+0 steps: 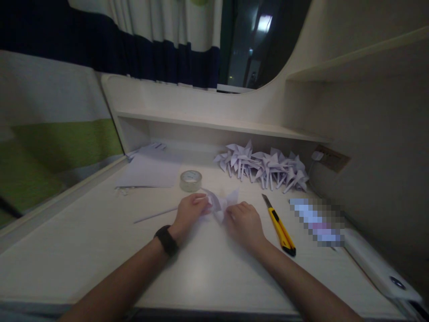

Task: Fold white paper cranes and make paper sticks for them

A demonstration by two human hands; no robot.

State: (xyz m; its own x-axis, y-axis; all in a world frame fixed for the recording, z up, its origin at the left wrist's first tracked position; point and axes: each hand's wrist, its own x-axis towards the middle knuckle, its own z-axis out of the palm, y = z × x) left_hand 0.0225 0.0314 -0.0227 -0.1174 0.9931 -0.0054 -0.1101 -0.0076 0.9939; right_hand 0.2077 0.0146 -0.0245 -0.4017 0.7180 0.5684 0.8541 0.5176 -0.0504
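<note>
Between my hands is a white paper pinwheel point(218, 206), its folded blades curling upward just above the desk. My left hand point(190, 213), with a black watch on the wrist, pinches its left side. On the right side, my right hand point(245, 223) grips a blade near the centre with bent fingers. A thin rolled paper stick point(154, 215) lies on the desk, its right end hidden behind my left hand. Just beyond that hand stands a roll of clear tape point(191, 180). To the right of my right hand lies a yellow utility knife point(280, 230), blade out.
Several finished paper pinwheels point(264, 163) are heaped at the back under the shelf point(214, 121). White paper sheets point(150, 170) lie at the back left. A pixelated object point(317, 223) and a long white device point(378, 264) line the right wall, near a plug point(317, 155).
</note>
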